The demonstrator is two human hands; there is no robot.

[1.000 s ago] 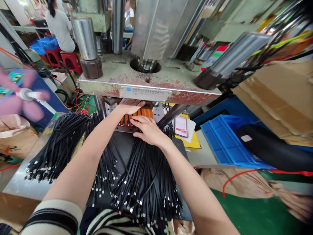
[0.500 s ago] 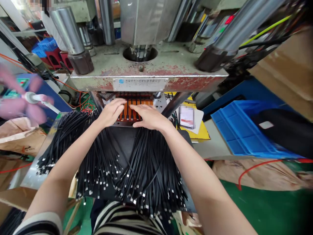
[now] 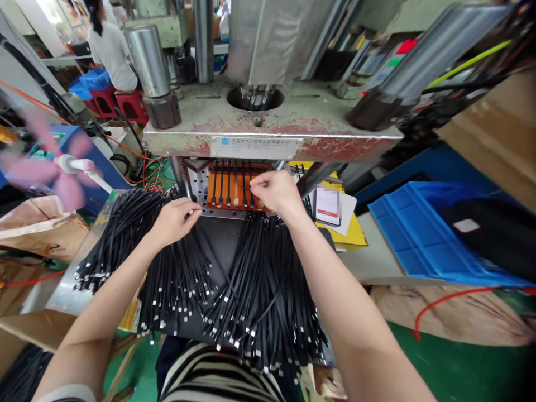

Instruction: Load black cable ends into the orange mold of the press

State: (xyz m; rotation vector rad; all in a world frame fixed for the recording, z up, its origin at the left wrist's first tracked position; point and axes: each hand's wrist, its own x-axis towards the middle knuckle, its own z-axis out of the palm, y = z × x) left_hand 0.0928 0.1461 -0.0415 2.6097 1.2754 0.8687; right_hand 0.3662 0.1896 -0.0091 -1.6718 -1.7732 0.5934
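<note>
An orange plate lies under the press, with several black cables running front to back across it. My right hand is over the plate's right part, thumb and forefinger pinched at a cable. Left of the plate's front corner, my left hand is closed in a pinch, with a small light tip at its fingers; what it holds is too small to name. Nearer to me, large bundles of black cables with metal ends lie on a dark surface. Another cable bundle spreads to the left.
A phone rests on yellow and white sheets at the right. Beyond it are blue trays. A pink fan stands at the left. A person in a white top is in the back left. Steel columns flank the press.
My left hand has moved off the plate toward me and closed. My right hand has gone from spread fingers to a pinch at the plate's right part. The view has shifted slightly.
</note>
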